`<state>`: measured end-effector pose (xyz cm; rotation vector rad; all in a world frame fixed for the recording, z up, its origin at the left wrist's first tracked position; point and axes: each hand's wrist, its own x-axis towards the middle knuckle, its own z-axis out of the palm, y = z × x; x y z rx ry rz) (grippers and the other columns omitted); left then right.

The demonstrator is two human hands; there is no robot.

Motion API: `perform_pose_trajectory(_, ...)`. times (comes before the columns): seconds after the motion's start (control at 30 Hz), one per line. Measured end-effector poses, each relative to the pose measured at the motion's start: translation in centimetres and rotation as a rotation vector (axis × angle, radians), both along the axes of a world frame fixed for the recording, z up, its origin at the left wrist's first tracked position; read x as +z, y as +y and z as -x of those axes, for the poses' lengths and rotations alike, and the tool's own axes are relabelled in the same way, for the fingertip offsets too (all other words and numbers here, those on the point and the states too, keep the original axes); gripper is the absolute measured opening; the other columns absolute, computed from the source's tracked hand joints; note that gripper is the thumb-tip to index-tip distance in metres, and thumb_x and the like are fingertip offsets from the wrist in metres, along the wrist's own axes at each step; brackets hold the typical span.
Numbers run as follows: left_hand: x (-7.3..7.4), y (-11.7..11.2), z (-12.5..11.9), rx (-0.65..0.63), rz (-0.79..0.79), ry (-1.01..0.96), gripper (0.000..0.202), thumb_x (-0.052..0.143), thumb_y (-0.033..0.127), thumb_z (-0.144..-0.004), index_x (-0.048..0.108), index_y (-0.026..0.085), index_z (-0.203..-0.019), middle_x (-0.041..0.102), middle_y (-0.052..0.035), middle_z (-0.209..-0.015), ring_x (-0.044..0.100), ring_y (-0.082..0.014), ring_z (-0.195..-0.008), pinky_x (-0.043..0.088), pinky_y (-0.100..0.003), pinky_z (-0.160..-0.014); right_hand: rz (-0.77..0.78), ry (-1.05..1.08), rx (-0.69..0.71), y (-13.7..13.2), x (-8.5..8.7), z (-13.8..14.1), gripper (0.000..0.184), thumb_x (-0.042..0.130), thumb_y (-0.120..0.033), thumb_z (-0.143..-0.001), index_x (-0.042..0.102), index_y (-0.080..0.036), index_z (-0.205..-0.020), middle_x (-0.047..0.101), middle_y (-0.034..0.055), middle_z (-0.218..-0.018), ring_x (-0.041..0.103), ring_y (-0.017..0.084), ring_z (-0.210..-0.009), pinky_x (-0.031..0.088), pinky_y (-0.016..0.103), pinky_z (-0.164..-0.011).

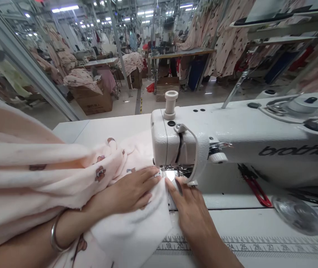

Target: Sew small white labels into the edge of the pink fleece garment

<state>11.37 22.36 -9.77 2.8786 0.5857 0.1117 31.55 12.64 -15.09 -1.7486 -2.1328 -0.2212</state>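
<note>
Pale pink fabric (136,234) printed with small bears covers the left of the table and runs up to the needle area of a white sewing machine (172,137). My left hand (133,188), a silver bangle on its wrist, lies flat on the cloth with fingers stretched toward the presser foot. On the other side, my right hand (188,201) rests with spread fingers by the needle plate, fingertips close to the fabric's edge. The machine head partly hides the needle and presser foot, and a bright lamp washes out the cloth there.
Red-handled thread snips (256,188) lie under the machine arm, beside a blurred clear round object (298,214). A printed ruler scale (245,245) runs along the table's front. Beyond stand a cardboard box (94,98), hanging pink garments (228,44) and a person at another table.
</note>
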Motion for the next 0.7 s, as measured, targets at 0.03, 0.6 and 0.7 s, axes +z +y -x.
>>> perform_pose_trajectory(0.03,0.0,0.2,-0.1,0.006,-0.003,0.000,0.042,0.042,0.027,-0.092,0.039,0.013,-0.131,0.045,-0.0165,-0.134,0.040,-0.0291,-0.128,0.042,-0.045,-0.104,0.003,-0.001,-0.003,0.0,0.1,-0.1,0.062,0.033,0.009,-0.077,0.051,-0.021,-0.128,0.046,0.0116,-0.129,0.044,0.028,-0.115,0.050,0.041,-0.088)
perform_pose_trajectory(0.6,-0.2,0.3,-0.4,0.053,0.015,-0.082,0.047,0.045,0.024,-0.089,0.036,0.014,-0.134,0.044,-0.0154,-0.135,0.041,-0.0269,-0.127,0.041,-0.041,-0.104,-0.142,0.030,0.171,-1.5,1.4,1.8,0.046,0.034,-0.001,-0.085,0.048,-0.003,-0.129,0.051,0.0171,-0.130,0.041,0.028,-0.126,0.044,0.043,-0.097)
perform_pose_trajectory(0.7,-0.5,0.8,0.0,0.211,0.000,-0.106,0.052,0.050,0.032,-0.087,0.037,0.014,-0.135,0.040,-0.0160,-0.139,0.041,-0.0269,-0.128,0.042,-0.041,-0.104,-0.091,0.013,0.126,-0.8,1.3,4.9,0.041,0.038,-0.020,-0.094,0.050,-0.001,-0.128,0.051,0.0186,-0.133,0.044,0.030,-0.126,0.044,0.045,-0.097)
